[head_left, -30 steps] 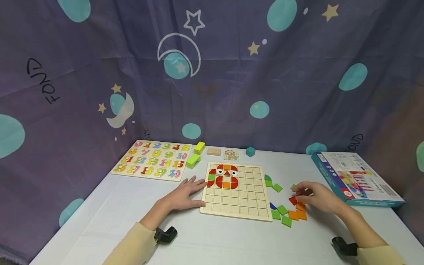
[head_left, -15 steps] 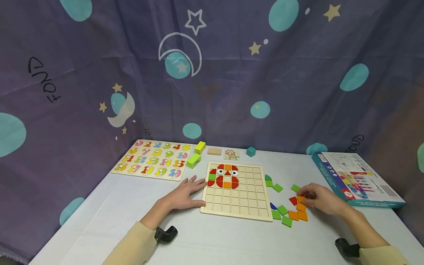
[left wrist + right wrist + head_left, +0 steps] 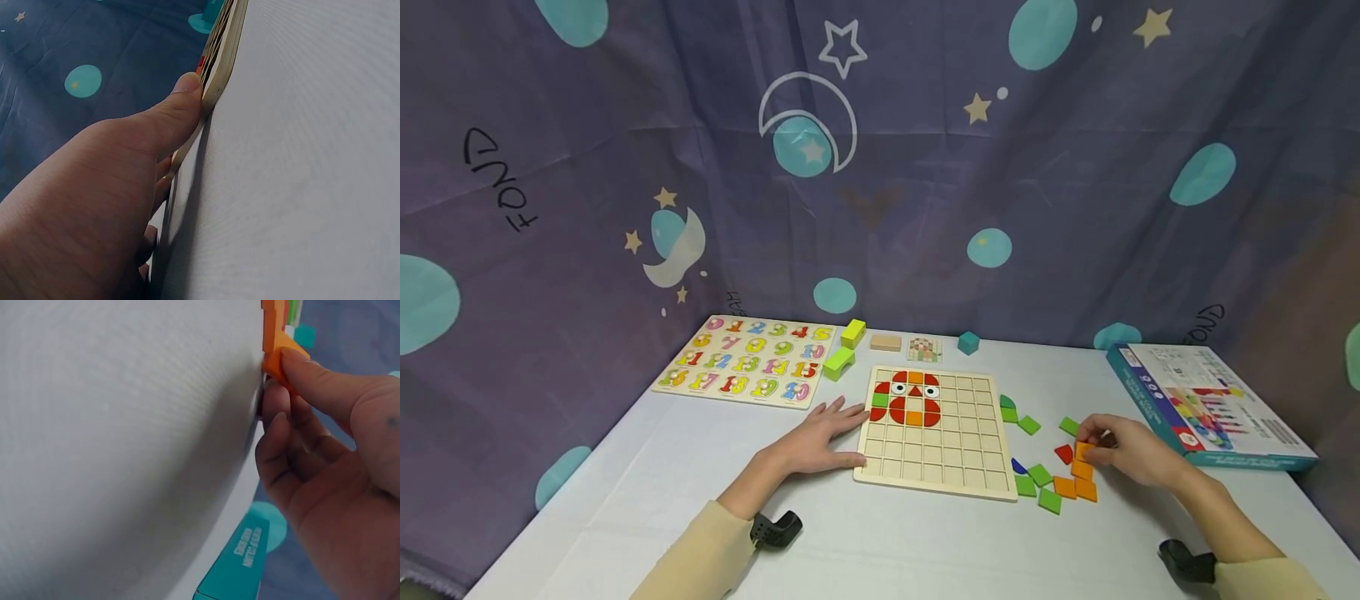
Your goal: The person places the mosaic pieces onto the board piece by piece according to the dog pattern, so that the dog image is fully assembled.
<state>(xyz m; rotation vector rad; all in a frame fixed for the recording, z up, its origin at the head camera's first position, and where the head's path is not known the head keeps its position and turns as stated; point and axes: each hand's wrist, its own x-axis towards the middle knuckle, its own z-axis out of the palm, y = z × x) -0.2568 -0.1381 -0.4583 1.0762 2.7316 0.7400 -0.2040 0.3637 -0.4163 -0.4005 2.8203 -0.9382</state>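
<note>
My left hand (image 3: pixel 815 440) lies with fingers spread at the left edge of a wooden grid board (image 3: pixel 966 454); in the left wrist view the thumb (image 3: pixel 181 100) presses on the board's rim. Red, orange and green tiles and two eye pieces form an owl-like figure (image 3: pixel 914 410) in its upper left. To the right of the board, my right hand (image 3: pixel 1127 450) pinches an orange square tile (image 3: pixel 275 366) between thumb and fingers, tilted in the right wrist view. More orange tiles (image 3: pixel 1085 489), a red piece (image 3: pixel 1063 454) and a green tile (image 3: pixel 1070 426) lie close by.
Several green tiles (image 3: pixel 1049 501) and a blue piece (image 3: pixel 1018 467) lie along the board's right side. A box (image 3: pixel 1217 408) stands at the right. Behind are a number puzzle (image 3: pixel 745 362), green and yellow blocks (image 3: pixel 838 364), a picture card (image 3: pixel 924 349) and a teal block (image 3: pixel 968 342).
My right hand has shifted slightly right, from over the green tile and red piece to the topmost orange tile, uncovering the green one. The left hand stays on the board's edge.
</note>
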